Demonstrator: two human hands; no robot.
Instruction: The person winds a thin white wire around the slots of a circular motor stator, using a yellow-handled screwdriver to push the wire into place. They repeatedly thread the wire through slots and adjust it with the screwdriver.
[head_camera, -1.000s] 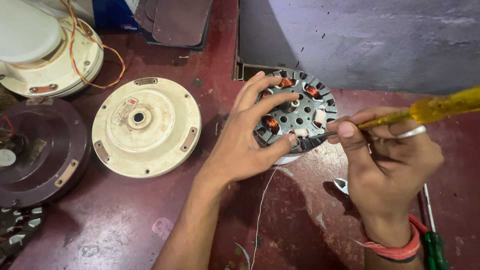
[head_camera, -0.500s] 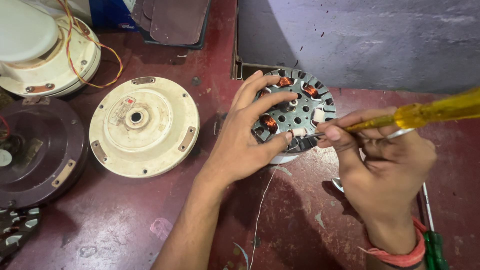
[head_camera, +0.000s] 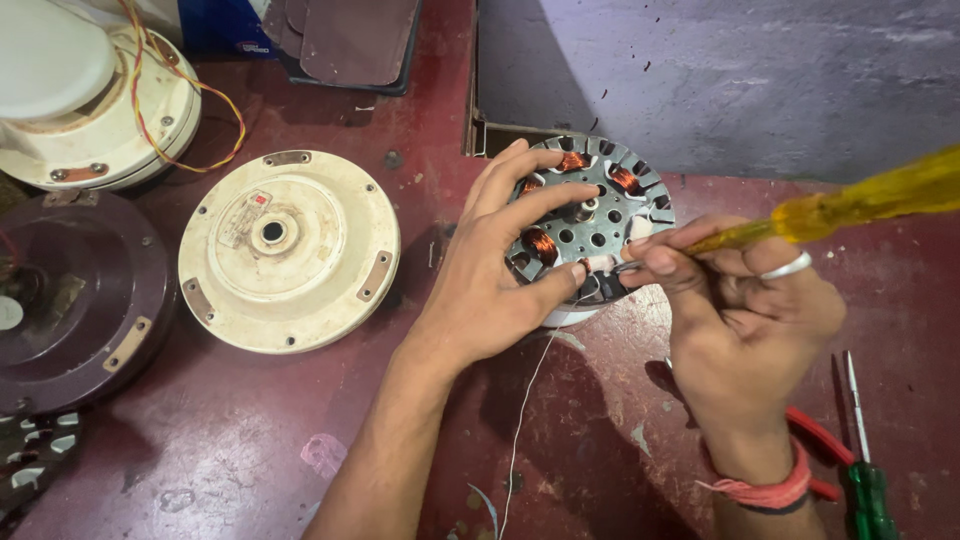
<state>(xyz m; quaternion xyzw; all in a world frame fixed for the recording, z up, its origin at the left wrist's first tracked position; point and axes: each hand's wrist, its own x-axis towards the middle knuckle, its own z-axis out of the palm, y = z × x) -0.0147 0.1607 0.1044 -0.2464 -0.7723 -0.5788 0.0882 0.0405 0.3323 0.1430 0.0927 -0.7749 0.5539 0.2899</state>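
A round metal stator (head_camera: 612, 215) with copper coils in its slots stands on the dark red tabletop (head_camera: 250, 440). My left hand (head_camera: 495, 275) lies over its left side, fingers spread on top and thumb against the front edge. My right hand (head_camera: 745, 310) holds a screwdriver with a yellow handle (head_camera: 860, 205); its tip meets the stator's front edge beside a white sleeve. A thin white wire (head_camera: 520, 420) hangs from the stator toward me.
A cream round motor cover (head_camera: 290, 250) lies to the left, a dark brown cover (head_camera: 70, 300) farther left, and a white fan body with coloured wires (head_camera: 90, 100) at the back left. A green-handled screwdriver (head_camera: 865, 470) and red pliers handles (head_camera: 820, 440) lie at the right.
My right hand and the screwdriver tip have shifted slightly left along the stator's front edge. My left hand keeps its hold on the stator.
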